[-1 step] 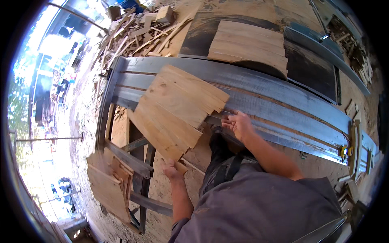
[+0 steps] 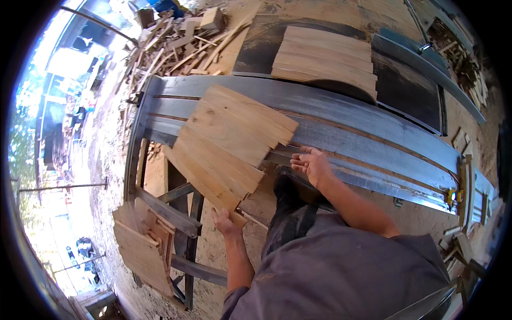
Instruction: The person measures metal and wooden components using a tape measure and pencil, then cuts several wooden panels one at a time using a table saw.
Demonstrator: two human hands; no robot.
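we look down at a long slatted metal bed (image 2: 368,136). a wooden panel (image 2: 229,133) of joined boards lies slantwise across its left part, the near corner jutting past its near edge. our left hand (image 2: 228,223) is at that corner, below the bed's near edge, fingers bent; the fingers are partly hidden, so we cannot tell whether they pinch the wood. our right hand (image 2: 312,164) hangs over the bed's near edge, just beside the panel's stepped edge, fingers loosely spread, pinching nothing that we can see. almost nothing has changed: our view has drifted slightly, while the panel keeps its place on the bed, so the handling has not visibly advanced. a second panel (image 2: 325,58) lies beyond the bed; stacked boards (image 2: 140,248) stand off its near left end.
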